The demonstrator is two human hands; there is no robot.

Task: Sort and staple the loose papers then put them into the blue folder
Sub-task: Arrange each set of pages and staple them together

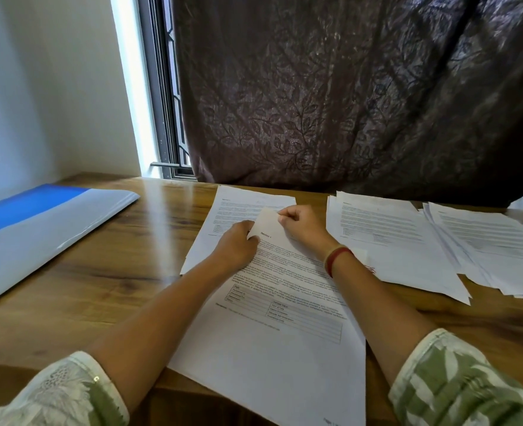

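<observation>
Head view: straight ahead on the table (pixel 115 272), a printed sheet (pixel 284 348) headed "Section 1", lying aslant and overhanging the near edge. Far left corner (pixel 264 224) of it lifted and bent up off the page, with both hands at it. Left hand (pixel 237 242) with fingers curled, pinching the lower side of that corner, forearm stretched across the sheet. Right hand (pixel 303 226) curled too, thumb and forefinger nipping the upper tip of the same corner; red band (pixel 337 259) round that wrist. Whether one leaf or several in the pinch: cannot tell. Green-and-white patterned sleeves (pixel 457 379) at both elbows, low in the picture. Just beyond the hands and partly under the sheet, far sheets (pixel 241 204) of the same printed kind, flat on the wood. To the right, a middle pile (pixel 386 241), loosely squared, its left edge tucked behind the right forearm. Further right, overlapping the middle pile's edge, a right pile (pixel 493 241), fanned out and untidy, running off the frame. Folder (pixel 38 229) flat at the left end of the table, well apart from all the papers: blue at its far left, grey and glossy over the rest, near side cut off by the frame; open or closed, cannot tell. Behind the table, a dark leaf-patterned curtain (pixel 346 87) touching the far edge, a strip of window (pixel 164 118) with a grille to its left, then a white wall (pixel 38 87).
</observation>
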